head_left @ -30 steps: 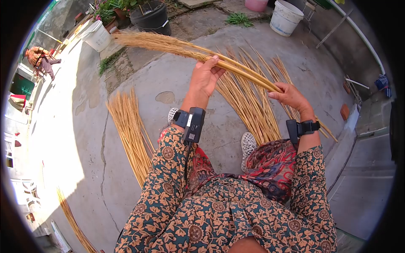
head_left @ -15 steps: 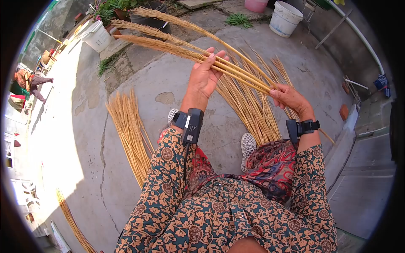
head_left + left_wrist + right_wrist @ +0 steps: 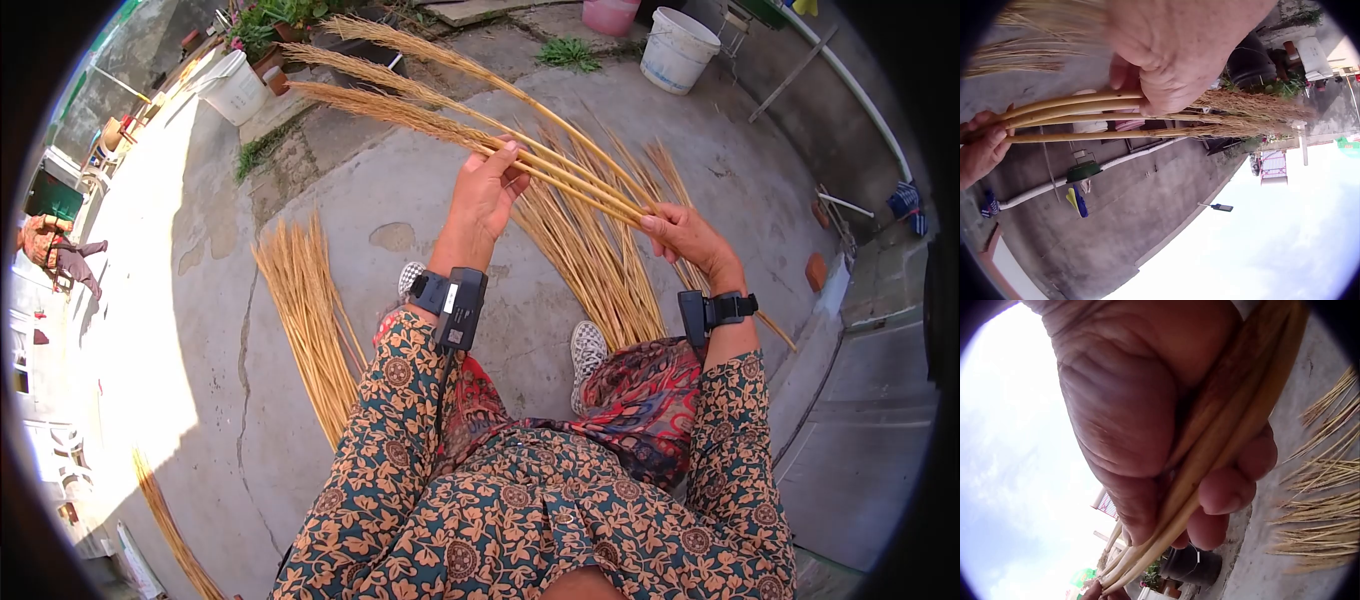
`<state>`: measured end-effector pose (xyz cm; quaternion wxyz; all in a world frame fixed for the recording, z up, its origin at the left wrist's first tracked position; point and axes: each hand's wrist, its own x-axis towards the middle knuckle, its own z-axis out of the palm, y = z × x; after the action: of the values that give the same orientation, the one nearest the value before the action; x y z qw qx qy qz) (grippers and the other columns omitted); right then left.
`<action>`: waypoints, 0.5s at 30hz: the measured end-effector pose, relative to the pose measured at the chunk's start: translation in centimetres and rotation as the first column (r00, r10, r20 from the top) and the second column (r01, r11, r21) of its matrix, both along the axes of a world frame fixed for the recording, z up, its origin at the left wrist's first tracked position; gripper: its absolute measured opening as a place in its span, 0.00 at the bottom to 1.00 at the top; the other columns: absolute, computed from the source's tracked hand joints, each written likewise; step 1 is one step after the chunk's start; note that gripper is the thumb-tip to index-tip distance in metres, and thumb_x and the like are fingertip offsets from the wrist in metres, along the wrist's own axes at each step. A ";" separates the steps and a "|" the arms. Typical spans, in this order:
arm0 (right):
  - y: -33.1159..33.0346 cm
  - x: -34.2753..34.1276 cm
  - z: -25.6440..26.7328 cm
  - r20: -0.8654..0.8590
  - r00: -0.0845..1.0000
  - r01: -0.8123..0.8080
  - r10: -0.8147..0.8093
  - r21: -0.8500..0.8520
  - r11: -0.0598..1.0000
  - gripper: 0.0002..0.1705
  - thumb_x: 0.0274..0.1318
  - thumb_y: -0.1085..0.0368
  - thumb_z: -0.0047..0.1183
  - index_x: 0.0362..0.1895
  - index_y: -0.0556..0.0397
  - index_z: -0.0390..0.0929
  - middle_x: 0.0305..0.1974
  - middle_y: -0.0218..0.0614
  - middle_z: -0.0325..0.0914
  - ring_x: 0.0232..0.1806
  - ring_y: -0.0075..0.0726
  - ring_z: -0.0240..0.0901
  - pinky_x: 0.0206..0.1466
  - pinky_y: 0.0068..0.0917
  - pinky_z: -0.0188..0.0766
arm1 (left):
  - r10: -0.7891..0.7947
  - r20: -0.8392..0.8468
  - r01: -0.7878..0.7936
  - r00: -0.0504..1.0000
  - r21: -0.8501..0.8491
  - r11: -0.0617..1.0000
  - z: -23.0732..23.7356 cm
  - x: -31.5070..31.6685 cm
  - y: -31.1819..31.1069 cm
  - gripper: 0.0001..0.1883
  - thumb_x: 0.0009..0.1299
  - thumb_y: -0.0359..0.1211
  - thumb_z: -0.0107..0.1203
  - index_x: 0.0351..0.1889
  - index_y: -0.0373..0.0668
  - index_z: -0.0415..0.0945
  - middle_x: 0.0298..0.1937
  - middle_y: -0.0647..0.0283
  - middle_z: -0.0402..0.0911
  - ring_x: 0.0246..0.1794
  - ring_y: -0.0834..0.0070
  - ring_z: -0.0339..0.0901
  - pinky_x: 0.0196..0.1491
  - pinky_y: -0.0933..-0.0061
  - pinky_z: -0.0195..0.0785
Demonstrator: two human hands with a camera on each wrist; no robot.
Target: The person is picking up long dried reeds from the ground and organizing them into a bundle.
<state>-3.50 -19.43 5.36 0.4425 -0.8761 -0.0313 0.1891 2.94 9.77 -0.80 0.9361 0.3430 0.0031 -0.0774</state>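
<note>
Several long tan stalks (image 3: pixel 575 172) with feathery heads slant across the front of the body in the head view. The right hand (image 3: pixel 690 238) grips their bare lower ends, with thumb and fingers curled round them in the right wrist view (image 3: pixel 1147 425). Partway along, below the heads, the left hand (image 3: pixel 487 190) pinches stalks between thumb and fingers; one upper stalk bows away above that hand. In the left wrist view the stalks (image 3: pixel 1072 115) fan slightly apart toward the heads, and the left hand (image 3: pixel 1172 56) hides part of them.
Stalk piles lie on the concrete, one beyond the right foot (image 3: pixel 590 270), one at left (image 3: pixel 305 330), and a thin bundle (image 3: pixel 175 520) at lower left. White buckets (image 3: pixel 678 50) (image 3: pixel 232 88) and potted plants stand farther off. Another person (image 3: pixel 65 255) is at far left.
Since a second ago the held stalks have spread apart, one rising above the rest. Both hands stay in nearly the same place. The far person has moved toward the left edge.
</note>
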 end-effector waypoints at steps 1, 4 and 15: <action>-0.1 0.0 -0.1 0.005 1.000 0.001 -0.001 0.005 1.000 0.22 0.59 0.46 0.52 0.40 0.52 0.77 0.18 0.24 0.70 0.15 0.14 0.62 0.19 0.14 0.60 | -0.004 0.002 0.004 1.000 0.006 1.000 0.0 0.0 0.0 0.09 0.68 0.34 0.58 0.42 0.42 0.74 0.35 0.66 0.79 0.34 0.79 0.76 0.35 0.78 0.73; 0.1 0.0 0.0 0.000 1.000 0.011 -0.011 0.010 1.000 0.21 0.59 0.46 0.52 0.39 0.52 0.77 0.18 0.23 0.70 0.16 0.14 0.62 0.19 0.14 0.60 | 0.024 -0.035 -0.022 0.999 0.061 0.998 -0.1 0.1 -0.1 0.09 0.67 0.35 0.58 0.42 0.45 0.72 0.34 0.68 0.77 0.31 0.80 0.74 0.33 0.79 0.71; 0.6 0.0 0.3 0.015 0.999 -0.034 0.035 -0.045 0.998 0.18 0.61 0.48 0.52 0.28 0.47 0.72 0.18 0.22 0.69 0.17 0.14 0.61 0.19 0.15 0.60 | 0.055 -0.153 -0.042 0.987 0.083 0.996 -0.2 -0.2 -0.2 0.08 0.69 0.37 0.56 0.40 0.45 0.75 0.33 0.69 0.77 0.30 0.80 0.72 0.32 0.77 0.67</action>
<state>-3.47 -18.83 5.67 0.4192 -0.8865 -0.0458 0.1906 2.69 9.55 -1.00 0.9202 0.3728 0.0875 -0.0808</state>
